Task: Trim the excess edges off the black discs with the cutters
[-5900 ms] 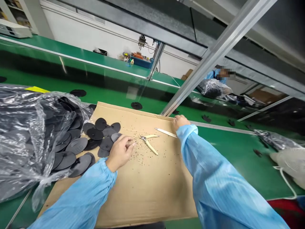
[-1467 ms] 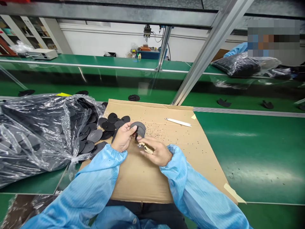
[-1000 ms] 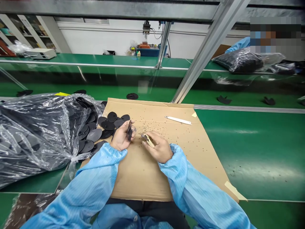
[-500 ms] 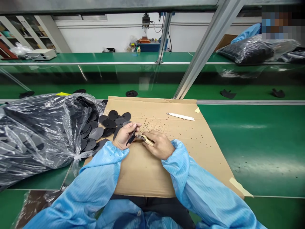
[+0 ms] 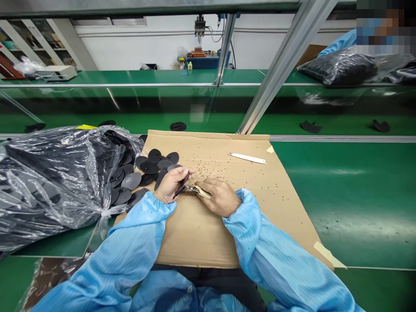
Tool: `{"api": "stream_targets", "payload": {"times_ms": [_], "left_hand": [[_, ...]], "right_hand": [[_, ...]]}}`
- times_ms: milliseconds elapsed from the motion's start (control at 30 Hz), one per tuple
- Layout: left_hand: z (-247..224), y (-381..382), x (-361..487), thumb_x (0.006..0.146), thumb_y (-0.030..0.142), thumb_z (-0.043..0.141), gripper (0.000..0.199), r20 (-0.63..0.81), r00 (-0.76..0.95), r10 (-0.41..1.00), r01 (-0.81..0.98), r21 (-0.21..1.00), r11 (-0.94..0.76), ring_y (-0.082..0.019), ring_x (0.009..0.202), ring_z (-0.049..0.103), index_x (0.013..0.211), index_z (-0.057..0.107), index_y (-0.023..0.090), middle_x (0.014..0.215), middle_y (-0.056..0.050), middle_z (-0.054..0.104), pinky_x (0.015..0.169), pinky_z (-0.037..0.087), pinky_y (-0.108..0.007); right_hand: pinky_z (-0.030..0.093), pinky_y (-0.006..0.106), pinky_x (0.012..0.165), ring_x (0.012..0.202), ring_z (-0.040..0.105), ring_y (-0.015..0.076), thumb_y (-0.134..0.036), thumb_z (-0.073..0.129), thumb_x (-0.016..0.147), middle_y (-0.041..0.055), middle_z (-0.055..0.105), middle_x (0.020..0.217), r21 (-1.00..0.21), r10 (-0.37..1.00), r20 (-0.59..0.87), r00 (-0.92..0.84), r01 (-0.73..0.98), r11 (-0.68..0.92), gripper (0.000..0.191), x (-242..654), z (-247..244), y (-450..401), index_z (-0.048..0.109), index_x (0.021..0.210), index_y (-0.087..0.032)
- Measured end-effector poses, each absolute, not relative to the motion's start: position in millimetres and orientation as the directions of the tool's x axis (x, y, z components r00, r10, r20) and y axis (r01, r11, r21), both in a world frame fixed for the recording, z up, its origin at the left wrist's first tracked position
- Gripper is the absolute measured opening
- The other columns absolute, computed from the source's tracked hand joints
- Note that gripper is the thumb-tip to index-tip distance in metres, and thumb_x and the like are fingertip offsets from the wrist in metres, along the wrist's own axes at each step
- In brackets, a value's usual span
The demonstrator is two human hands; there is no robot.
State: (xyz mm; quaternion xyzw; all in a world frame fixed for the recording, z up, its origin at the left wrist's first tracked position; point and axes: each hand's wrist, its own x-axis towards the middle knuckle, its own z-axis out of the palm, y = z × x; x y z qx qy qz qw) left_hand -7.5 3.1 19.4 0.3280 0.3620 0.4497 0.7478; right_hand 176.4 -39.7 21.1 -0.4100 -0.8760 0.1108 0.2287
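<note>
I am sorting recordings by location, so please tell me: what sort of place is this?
Probably a factory workshop: long green benches, a plastic bag beside dark discs, and pliers held in the right hand.

Bright overall; white glare on glossy green flat tabletop (image 5: 344,203) and crinkled, bulging clear plastic bag (image 5: 65,182); edges stretched.
</note>
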Motion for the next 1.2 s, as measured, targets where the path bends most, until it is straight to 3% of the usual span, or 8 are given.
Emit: {"api": "stream_targets", "payload": {"times_ms": [267, 367, 533, 767, 900, 1033, 1133, 1200], "left_hand": [[15, 3, -6, 0.065, 0.032, 0.078, 0.028, -0.218, 0.321, 0.922, -0.369, 0.868, 0.333, -0.005, 0.049, 0.044, 0.079, 0.068, 0.010, 0.061, 0.000, 0.055, 0.045, 0.031, -0.017], [16, 2, -5, 0.065, 0.032, 0.079, 0.029, -0.215, 0.309, 0.926, -0.396, 0.857, 0.331, -0.006, 0.051, 0.046, 0.080, 0.068, 0.010, 0.062, -0.001, 0.056, 0.046, 0.033, -0.017], [22, 1, -7, 0.068, 0.032, 0.075, 0.027, -0.214, 0.392, 0.895, -0.484, 0.779, 0.398, -0.005, 0.045, 0.040, 0.082, 0.064, 0.012, 0.064, 0.001, 0.052, 0.039, 0.028, -0.018], [21, 3, -14, 0.085, 0.032, 0.056, 0.020, -0.144, 0.562, 0.815, -0.604, 0.603, 0.522, -0.005, 0.043, 0.032, 0.074, 0.053, 0.015, 0.065, 0.001, 0.040, 0.037, 0.021, -0.018], [17, 5, -16, 0.088, 0.037, 0.052, 0.027, -0.122, 0.572, 0.811, -0.642, 0.549, 0.535, -0.006, 0.043, 0.024, 0.070, 0.048, 0.017, 0.064, 0.001, 0.035, 0.037, 0.016, -0.019], [18, 6, -19, 0.088, 0.036, 0.053, 0.026, -0.057, 0.609, 0.791, -0.671, 0.493, 0.553, -0.006, 0.044, 0.022, 0.071, 0.047, 0.018, 0.063, 0.002, 0.034, 0.039, 0.014, -0.019], [21, 3, -17, 0.086, 0.040, 0.056, 0.031, -0.011, 0.647, 0.762, -0.652, 0.511, 0.561, -0.005, 0.043, 0.025, 0.069, 0.045, 0.017, 0.062, 0.003, 0.034, 0.038, 0.014, -0.019], [22, 0, -15, 0.084, 0.049, 0.057, 0.038, -0.040, 0.688, 0.724, -0.555, 0.614, 0.562, -0.006, 0.043, 0.029, 0.067, 0.044, 0.017, 0.060, 0.003, 0.036, 0.038, 0.016, -0.020]], "right_hand": [[0.044, 0.027, 0.069, 0.078, 0.059, 0.0186, -0.014, 0.051, 0.081, 0.0062, 0.063, 0.085, -0.334, 0.793, 0.260, -0.552, 0.719, 0.610, 0.024, 178, 22, -43, 0.064, 0.101, -0.019], [0.044, 0.027, 0.070, 0.078, 0.059, 0.0176, -0.015, 0.050, 0.083, 0.0050, 0.064, 0.085, -0.389, 0.794, 0.288, -0.536, 0.692, 0.608, 0.025, 176, 21, -44, 0.065, 0.102, -0.021], [0.047, 0.032, 0.079, 0.084, 0.058, 0.0211, -0.022, 0.054, 0.085, 0.0072, 0.063, 0.089, -0.490, 0.864, 0.433, -0.255, 0.739, 0.463, 0.026, 179, 14, -35, 0.062, 0.110, -0.020], [0.039, 0.050, 0.093, 0.104, 0.053, 0.0329, -0.041, 0.063, 0.081, 0.0159, 0.059, 0.111, -0.324, 0.886, 0.461, -0.049, 0.920, 0.220, 0.047, 199, -5, -16, 0.057, 0.119, -0.016], [0.030, 0.055, 0.101, 0.110, 0.051, 0.0326, -0.040, 0.063, 0.082, 0.0150, 0.058, 0.118, -0.271, 0.837, 0.545, -0.043, 0.936, 0.224, 0.042, 198, -1, -16, 0.058, 0.117, -0.018], [0.039, 0.048, 0.095, 0.104, 0.054, 0.0299, -0.033, 0.061, 0.084, 0.0137, 0.061, 0.112, -0.281, 0.766, 0.638, -0.074, 0.904, 0.322, 0.033, 189, 7, -24, 0.061, 0.112, -0.017], [0.046, 0.042, 0.091, 0.100, 0.058, 0.0260, -0.028, 0.056, 0.086, 0.0126, 0.063, 0.107, -0.373, 0.763, 0.639, -0.102, 0.826, 0.423, 0.026, 175, 8, -25, 0.063, 0.109, -0.017], [0.050, 0.037, 0.087, 0.094, 0.061, 0.0227, -0.023, 0.053, 0.086, 0.0110, 0.066, 0.102, -0.473, 0.807, 0.577, -0.127, 0.753, 0.457, 0.023, 163, 8, -21, 0.065, 0.106, -0.017]]}}
